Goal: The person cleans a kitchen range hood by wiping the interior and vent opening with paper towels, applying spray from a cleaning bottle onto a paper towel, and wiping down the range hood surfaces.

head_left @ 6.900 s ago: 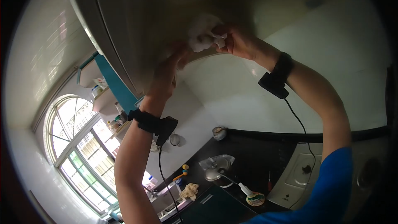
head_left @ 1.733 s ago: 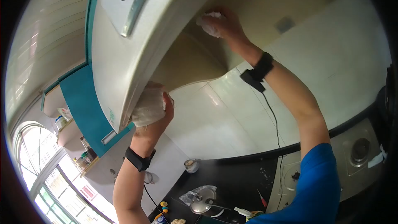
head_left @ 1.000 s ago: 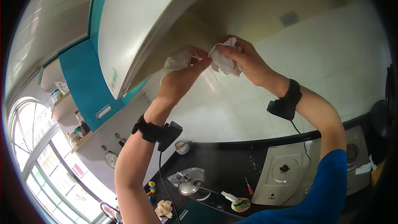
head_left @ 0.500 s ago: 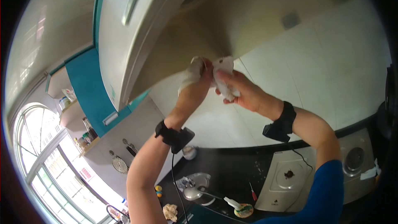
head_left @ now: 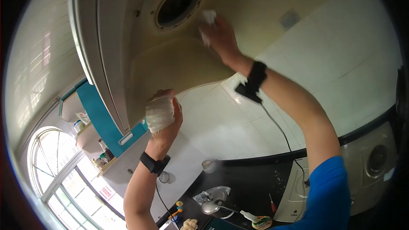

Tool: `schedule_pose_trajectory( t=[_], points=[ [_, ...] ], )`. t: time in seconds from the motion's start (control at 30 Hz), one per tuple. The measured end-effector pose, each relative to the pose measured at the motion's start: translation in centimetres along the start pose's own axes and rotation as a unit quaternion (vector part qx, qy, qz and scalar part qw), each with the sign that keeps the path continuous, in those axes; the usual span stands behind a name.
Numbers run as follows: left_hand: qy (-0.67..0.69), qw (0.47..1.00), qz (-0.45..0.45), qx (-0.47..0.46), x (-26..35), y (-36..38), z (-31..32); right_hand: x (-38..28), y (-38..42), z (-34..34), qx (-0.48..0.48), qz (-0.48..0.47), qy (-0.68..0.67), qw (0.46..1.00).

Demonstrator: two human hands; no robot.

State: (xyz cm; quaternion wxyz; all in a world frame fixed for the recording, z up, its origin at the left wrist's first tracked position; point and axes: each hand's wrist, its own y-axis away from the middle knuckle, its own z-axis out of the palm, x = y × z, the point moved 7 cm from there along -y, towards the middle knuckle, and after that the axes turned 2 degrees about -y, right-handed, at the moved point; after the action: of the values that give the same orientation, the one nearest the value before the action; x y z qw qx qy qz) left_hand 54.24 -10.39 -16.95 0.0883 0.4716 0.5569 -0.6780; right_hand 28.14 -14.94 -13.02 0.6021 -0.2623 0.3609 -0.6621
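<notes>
- Your right hand presses a crumpled white tissue flat against the underside of the range hood, just right of its round vent hole.
- Your left hand sits lower, at the hood's front lip, closed round a wadded cloth.
- Hands are well apart; the right is nearer the hole.
- The hood's long axis runs upper right to lower left.
- On the bench under the hood: a steel pot lid and a small cup, contents unreadable.
</notes>
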Motion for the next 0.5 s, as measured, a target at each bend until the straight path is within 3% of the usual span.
schedule_pose_trajectory(
  t=[0.03, 0.1, 0.2, 0.3, 0.43, 0.5],
  points=[
    [-0.003, 1.000, 0.001, -0.003, -0.2, 0.2, -0.2, -1.6, -2.4, -0.1, 0.021, -0.075, 0.115, 0.990],
    [-0.029, 1.000, 0.002, -0.002, -0.6, 0.3, -0.8, -4.4, -4.6, 0.0, 0.093, -0.226, 0.100, 0.965],
    [-0.055, 0.998, 0.013, -0.020, -1.5, 0.4, -0.7, -5.3, -7.2, 1.1, 0.098, -0.306, 0.170, 0.932],
    [-0.082, 0.996, 0.032, 0.011, -2.0, 0.5, -1.0, -6.0, -8.6, 2.0, 0.102, -0.281, 0.222, 0.928],
    [-0.110, 0.993, 0.029, -0.017, -3.5, 1.5, 0.1, -5.9, -8.3, 1.9, 0.077, -0.291, 0.250, 0.920],
    [-0.084, 0.996, 0.029, 0.006, -3.2, 1.4, -0.8, -5.5, -8.8, 2.7, 0.156, -0.335, 0.235, 0.899]
  ],
)
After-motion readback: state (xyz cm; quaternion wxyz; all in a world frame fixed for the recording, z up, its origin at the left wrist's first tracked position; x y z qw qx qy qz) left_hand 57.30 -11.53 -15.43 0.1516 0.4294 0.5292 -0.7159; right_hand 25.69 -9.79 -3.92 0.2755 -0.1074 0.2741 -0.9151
